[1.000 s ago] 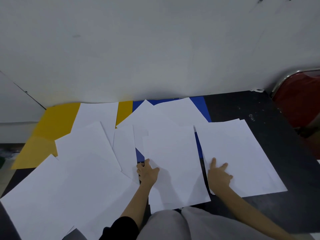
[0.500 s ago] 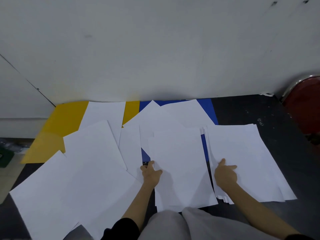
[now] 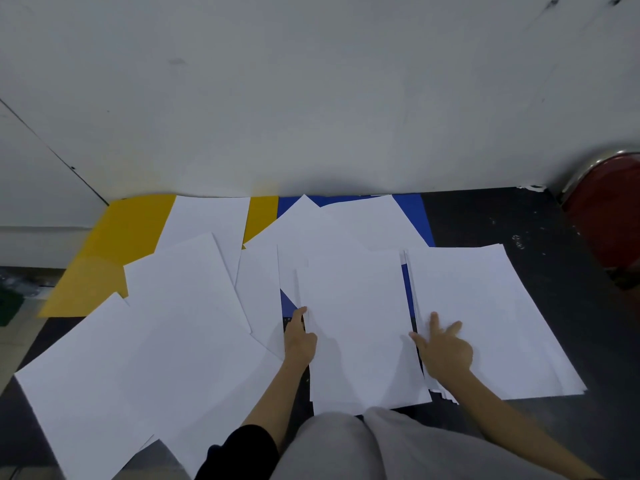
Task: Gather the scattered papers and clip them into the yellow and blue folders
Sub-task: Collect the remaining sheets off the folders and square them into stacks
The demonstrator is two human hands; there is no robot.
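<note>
Papers (image 3: 349, 327) — white sheets over a black table (image 3: 485, 220), thickest from 7 to 12 o'clock, w/ a centre pile at 6 and a squared stack at 3–4 o'clock (image 3: 485, 306). Change vs a sec ago: the rt-side sheets, earlier fanned w/ loose corners, now sit as one near-aligned stack, edges only slightly stepped at the near corner; its left edge has closed up just beside the centre pile. Judgement: gathering is under way but early; nothing clipped yet. Yellow folder (image 3: 117, 244) at 10 o'clock and blue folder (image 3: 412, 209) at 12, both against the wall and mostly buried under sheets. Left hand (image 3: 299, 341) lies at the centre pile's left edge, index along it, other fingers curled; whether it pinches the edge — cannot tell. Right hand (image 3: 445, 351) rests flat on the rt stack, fingers spread, thumb toward the seam between piles, gripping nothing. Red stool (image 3: 609, 216) at 2 o'clock.
</note>
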